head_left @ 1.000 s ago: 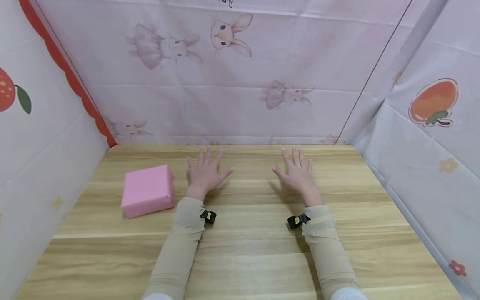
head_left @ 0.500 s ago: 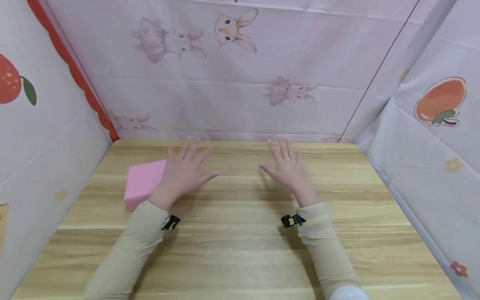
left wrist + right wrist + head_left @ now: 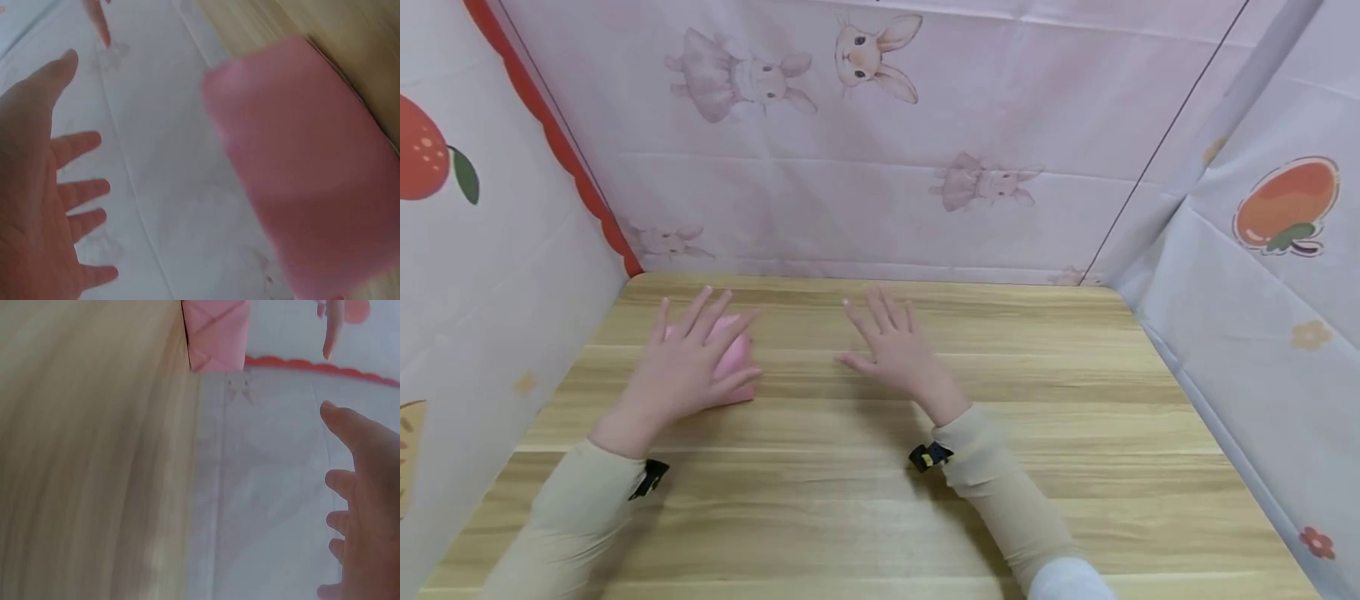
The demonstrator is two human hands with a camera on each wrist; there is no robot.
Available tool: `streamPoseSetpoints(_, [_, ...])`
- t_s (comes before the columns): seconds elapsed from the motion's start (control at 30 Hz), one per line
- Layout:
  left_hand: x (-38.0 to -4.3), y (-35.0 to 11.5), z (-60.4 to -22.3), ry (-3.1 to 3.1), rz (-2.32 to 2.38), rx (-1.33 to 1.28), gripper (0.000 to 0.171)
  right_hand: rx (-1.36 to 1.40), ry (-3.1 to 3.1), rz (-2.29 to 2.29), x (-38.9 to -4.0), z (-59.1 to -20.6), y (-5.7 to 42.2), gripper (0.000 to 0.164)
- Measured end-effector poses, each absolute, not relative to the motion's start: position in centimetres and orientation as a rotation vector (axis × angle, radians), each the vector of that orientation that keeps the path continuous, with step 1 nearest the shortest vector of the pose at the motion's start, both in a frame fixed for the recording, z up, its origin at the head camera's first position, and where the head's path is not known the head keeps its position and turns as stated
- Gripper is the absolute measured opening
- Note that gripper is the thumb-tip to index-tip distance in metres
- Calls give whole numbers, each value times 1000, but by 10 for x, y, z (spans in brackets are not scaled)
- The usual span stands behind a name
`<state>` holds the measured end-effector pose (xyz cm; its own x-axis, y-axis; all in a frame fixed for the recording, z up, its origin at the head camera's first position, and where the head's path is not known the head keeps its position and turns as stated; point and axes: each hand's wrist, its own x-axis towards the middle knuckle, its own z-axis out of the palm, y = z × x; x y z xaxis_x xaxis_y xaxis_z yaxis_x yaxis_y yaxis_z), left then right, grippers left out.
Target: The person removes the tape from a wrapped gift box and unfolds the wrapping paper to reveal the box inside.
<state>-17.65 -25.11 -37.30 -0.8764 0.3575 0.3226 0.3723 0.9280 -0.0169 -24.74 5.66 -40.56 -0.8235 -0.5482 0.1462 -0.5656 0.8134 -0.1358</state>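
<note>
A pink box with folded wrapping at its end (image 3: 219, 337) lies on the wooden table, left of the middle. In the head view my left hand (image 3: 681, 371), fingers spread, is over the pink box (image 3: 736, 360) and hides much of it. The left wrist view shows a gap between that hand (image 3: 37, 187) and the box (image 3: 306, 169). My right hand (image 3: 898, 354) hovers above the table right of the box, its fingers spread and nothing in it. In the right wrist view this hand (image 3: 369, 500) is apart from the box.
The wooden table (image 3: 1075, 433) reaches back to a pink cloth wall with rabbit prints (image 3: 865, 208). White printed cloth walls stand along the left side (image 3: 490, 292) and right side (image 3: 1240, 333). Each wrist carries a black strap, as on the right (image 3: 931, 456).
My left hand has moved left from beside the box to over it. The right hand has swung left toward the table's middle. The box stays where it was.
</note>
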Motion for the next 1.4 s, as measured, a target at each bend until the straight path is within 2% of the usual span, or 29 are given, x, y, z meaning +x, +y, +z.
streamPoseSetpoints(0.2, [-165, -286, -389, -2604, -5, -659, 71, 1048, -2834, 241, -239, -413, 14, 80])
streamPoseSetpoints(0.4, [-164, -313, -401, -2416, -43, -743, 79, 1188, -2824, 218, -233, -415, -22, 80])
streamPoseSetpoints(0.7, [-159, -348, -415, -2414, -9, -759, 78, 1365, -2826, -12, -216, -430, -75, 77])
streamPoseSetpoints(1.03, [-151, -360, -426, -2624, 36, -638, 69, 1436, -2851, -62, -210, -436, -92, 75])
streamPoseSetpoints(1.4, [-161, -355, -427, -2531, 43, -697, 66, 1433, -2867, 5, -212, -431, -85, 71])
